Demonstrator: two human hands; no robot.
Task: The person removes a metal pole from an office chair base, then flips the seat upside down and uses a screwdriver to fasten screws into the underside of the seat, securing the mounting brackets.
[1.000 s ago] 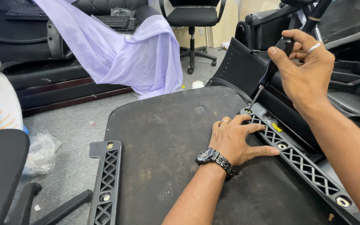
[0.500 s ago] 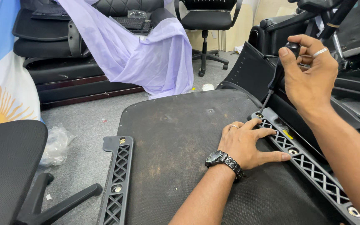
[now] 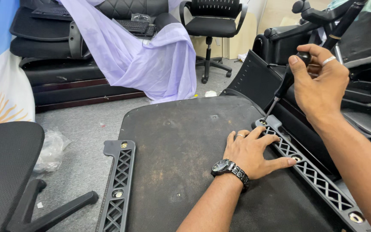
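Observation:
An upturned black chair seat (image 3: 185,146) lies in front of me, its dusty underside up. A grey lattice bracket (image 3: 318,176) runs along its right edge, another lattice bracket (image 3: 117,189) along its left edge. My left hand (image 3: 254,152), a wristwatch on the wrist, lies flat with fingers spread, over the seat and the right bracket's upper part. My right hand (image 3: 320,83) grips the black handle of a screwdriver (image 3: 283,88). Its tip stands in the screw hole at the far end of the right bracket.
A black office chair (image 3: 213,25) stands at the back. Lilac cloth (image 3: 151,56) drapes over stacked black chair parts at the left. A chair seat and base leg (image 3: 9,167) fill the near left. More black chair parts (image 3: 366,107) crowd the right. A clear plastic bag (image 3: 52,150) lies on the grey floor.
The view has shifted a little, so everything sits further right. My right hand has stayed on the screwdriver at the bracket's far end. My left hand has stayed flat.

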